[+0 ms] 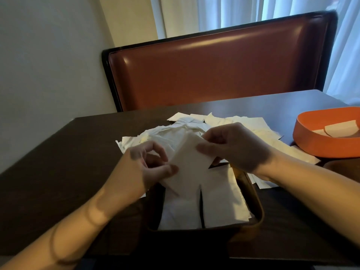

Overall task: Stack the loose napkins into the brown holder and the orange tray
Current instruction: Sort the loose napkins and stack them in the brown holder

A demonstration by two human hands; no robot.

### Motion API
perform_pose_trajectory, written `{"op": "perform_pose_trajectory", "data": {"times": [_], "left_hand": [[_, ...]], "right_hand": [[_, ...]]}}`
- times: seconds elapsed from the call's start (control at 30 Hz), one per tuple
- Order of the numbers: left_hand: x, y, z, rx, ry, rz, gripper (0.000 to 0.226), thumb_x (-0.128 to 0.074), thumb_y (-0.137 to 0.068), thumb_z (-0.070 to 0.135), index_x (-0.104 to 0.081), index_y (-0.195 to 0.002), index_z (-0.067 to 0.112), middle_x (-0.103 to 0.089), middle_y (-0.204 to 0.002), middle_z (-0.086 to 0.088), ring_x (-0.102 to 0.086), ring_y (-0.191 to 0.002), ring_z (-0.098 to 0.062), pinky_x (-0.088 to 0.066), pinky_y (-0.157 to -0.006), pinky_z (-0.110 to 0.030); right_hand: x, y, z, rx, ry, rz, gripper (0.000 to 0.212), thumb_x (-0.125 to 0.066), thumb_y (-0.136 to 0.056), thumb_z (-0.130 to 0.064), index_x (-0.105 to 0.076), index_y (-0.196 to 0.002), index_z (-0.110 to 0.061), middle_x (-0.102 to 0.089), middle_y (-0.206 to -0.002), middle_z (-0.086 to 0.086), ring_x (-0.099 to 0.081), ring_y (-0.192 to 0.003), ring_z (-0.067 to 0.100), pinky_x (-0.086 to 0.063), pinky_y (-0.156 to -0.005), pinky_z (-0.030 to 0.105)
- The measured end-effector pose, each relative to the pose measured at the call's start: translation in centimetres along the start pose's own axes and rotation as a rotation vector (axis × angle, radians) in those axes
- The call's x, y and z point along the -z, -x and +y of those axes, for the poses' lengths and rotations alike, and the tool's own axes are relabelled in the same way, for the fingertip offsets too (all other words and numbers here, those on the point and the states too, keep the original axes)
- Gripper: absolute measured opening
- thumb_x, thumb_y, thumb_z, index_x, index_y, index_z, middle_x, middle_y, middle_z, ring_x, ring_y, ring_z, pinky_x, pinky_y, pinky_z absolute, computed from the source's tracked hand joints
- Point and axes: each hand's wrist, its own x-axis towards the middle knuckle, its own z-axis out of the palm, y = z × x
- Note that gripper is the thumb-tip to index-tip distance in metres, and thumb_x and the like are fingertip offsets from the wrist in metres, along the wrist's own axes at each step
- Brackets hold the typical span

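I am looking at a restaurant or café booth: a dark wooden bench [58,162] faces a padded seat back [214,69] in reddish-brown leather with a black frame, pale curtains [243,10] hang behind it, and loose paper napkins [233,121] lie beside an orange tray [315,145].

Orange tray [319,147] cut off by right edge; brown holder [255,199] far rim behind napkin, hands.

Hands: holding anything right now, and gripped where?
A folded white napkin, held over the brown holder: left hand pinches its near-left edge, right hand its far-right end.
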Motion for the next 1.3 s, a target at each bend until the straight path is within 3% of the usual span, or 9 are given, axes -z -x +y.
{"op": "perform_pose_trajectory", "data": {"times": [0.17, 0.23, 0.33, 0.43, 0.7, 0.83, 1.0, 1.1, 1.3], "left_hand": [[0.2, 2.6, -0.1, -0.019, -0.202, -0.011, 0.024, -0.083, -0.073, 0.028, -0.06, -0.079, 0.022, -0.071, -0.082, 0.014, -0.068, -0.08, -0.004, -0.048, -0.065, -0.015], [0.5, 3.4, 0.1, -0.054, -0.236, -0.002, 0.025, -0.083, -0.072, 0.035, -0.06, -0.078, 0.028, -0.07, -0.084, 0.016, -0.067, -0.085, -0.001, -0.049, -0.068, -0.023], [0.7, 4.2, 0.7, -0.081, -0.222, -0.063, 0.032, -0.073, -0.065, 0.055, -0.058, -0.084, 0.034, -0.071, -0.085, 0.012, -0.069, -0.075, -0.022, -0.055, -0.061, -0.041], [0.8, 4.6, 0.3, -0.117, -0.242, -0.106, 0.038, -0.071, -0.064, 0.061, -0.057, -0.089, 0.036, -0.069, -0.086, 0.012, -0.066, -0.07, -0.017, -0.052, -0.053, -0.026], [1.6, 3.0, -1.5, -0.281, -0.468, -0.14, 0.033, -0.059, -0.07, 0.061, -0.06, -0.09, 0.035, -0.064, -0.093, 0.018, -0.056, -0.096, 0.0, -0.027, -0.087, 0.0], [1.1, 2.0, -2.7, -0.361, -0.547, -0.249, 0.027, -0.056, -0.077, 0.05, -0.065, -0.092, 0.029, -0.068, -0.094, 0.015, -0.058, -0.099, 0.0, -0.023, -0.106, -0.019], [1.6, 0.2, -2.1, -0.295, -0.327, -0.089, 0.011, -0.06, -0.082, 0.042, -0.064, -0.092, 0.038, -0.065, -0.096, 0.015, -0.063, -0.081, -0.007, -0.052, -0.076, -0.024], [2.5, -2.4, -2.3, -0.287, -0.245, 0.095, 0.02, -0.062, -0.09, 0.025, -0.061, -0.098, 0.044, -0.067, -0.086, 0.01, -0.064, -0.076, -0.005, -0.049, -0.058, -0.017], [2.4, -10.1, -4.5, -0.006, -0.449, 0.043, 0.014, -0.072, -0.086, 0.031, -0.069, -0.096, 0.022, -0.068, -0.088, 0.004, -0.065, -0.084, -0.013, -0.051, -0.07, -0.026]], "right_hand": [[-1.2, 0.8, -0.7, -0.048, 0.074, -0.041, 0.017, -0.075, -0.086, -0.021, -0.068, -0.094, -0.008, -0.075, -0.079, 0.011, -0.072, -0.078, 0.034, -0.061, -0.072, 0.043], [-1.7, 0.9, -0.9, -0.047, 0.128, -0.05, 0.024, -0.077, -0.083, -0.028, -0.065, -0.098, -0.014, -0.075, -0.077, 0.006, -0.073, -0.071, 0.026, -0.061, -0.072, 0.044], [-2.0, 1.1, -1.2, -0.026, 0.144, -0.06, 0.033, -0.08, -0.08, -0.03, -0.06, -0.103, -0.018, -0.075, -0.078, 0.005, -0.073, -0.068, 0.021, -0.062, -0.071, 0.043], [-2.6, 1.1, -1.2, 0.012, 0.141, -0.099, 0.034, -0.081, -0.079, -0.027, -0.06, -0.103, -0.018, -0.075, -0.077, 0.006, -0.072, -0.066, 0.021, -0.062, -0.065, 0.038], [-3.0, 1.1, -0.3, 0.372, 0.53, 0.108, 0.014, -0.071, -0.09, -0.027, -0.057, -0.089, -0.027, -0.055, -0.062, -0.02, -0.058, -0.06, -0.01, -0.041, -0.057, 0.005], [-3.8, 1.0, 0.3, 0.457, 0.562, -0.206, 0.008, -0.057, -0.097, -0.016, -0.064, -0.101, -0.019, -0.068, -0.083, -0.01, -0.064, -0.069, 0.002, -0.054, -0.062, 0.019], [-3.0, 0.5, 0.0, 0.378, 0.551, -0.233, 0.012, -0.056, -0.098, -0.015, -0.065, -0.1, -0.023, -0.071, -0.082, -0.007, -0.068, -0.072, 0.003, -0.058, -0.067, 0.021], [-1.4, -0.5, -0.6, 0.25, 0.288, -0.089, 0.01, -0.058, -0.098, -0.014, -0.065, -0.094, -0.02, -0.074, -0.077, -0.003, -0.071, -0.069, 0.006, -0.06, -0.066, 0.025], [0.3, -5.9, 2.2, 0.15, 0.216, 0.17, 0.014, -0.056, -0.099, -0.012, -0.066, -0.089, -0.011, -0.072, -0.071, 0.006, -0.07, -0.06, 0.018, -0.055, -0.056, 0.024]]}}
